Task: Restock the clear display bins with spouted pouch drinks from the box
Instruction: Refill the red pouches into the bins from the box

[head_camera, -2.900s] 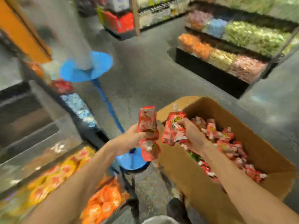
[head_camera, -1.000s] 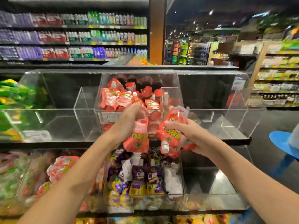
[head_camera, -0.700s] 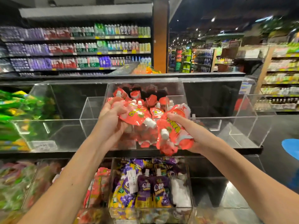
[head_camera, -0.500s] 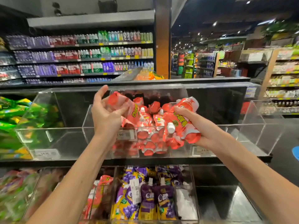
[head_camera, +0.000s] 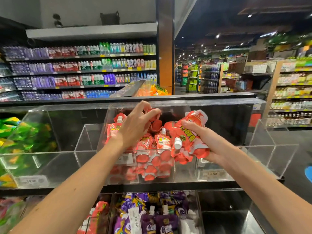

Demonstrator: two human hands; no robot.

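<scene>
Since 0.5 s ago the left hand (head_camera: 137,125) has been carried from above the front wall further into the middle clear bin (head_camera: 184,172). 1 red pouch (head_camera: 152,114) is pinched between its thumb and curled fingertips, over the far part of the pile (head_camera: 152,159); release is not yet seen. Judged: 1 pouch is nearly stocked, with more to follow.

The right hand (head_camera: 205,141) is wrapped firmly round a bundle of pouches (head_camera: 187,137), held as before at the bin's near rim, just right of the pile. The bundle's long axis is tilted, low left to high right. Its white cap (head_camera: 177,143) is pointed down and left, the sealed end up. Binned pouches are mostly stood caps up.
</scene>
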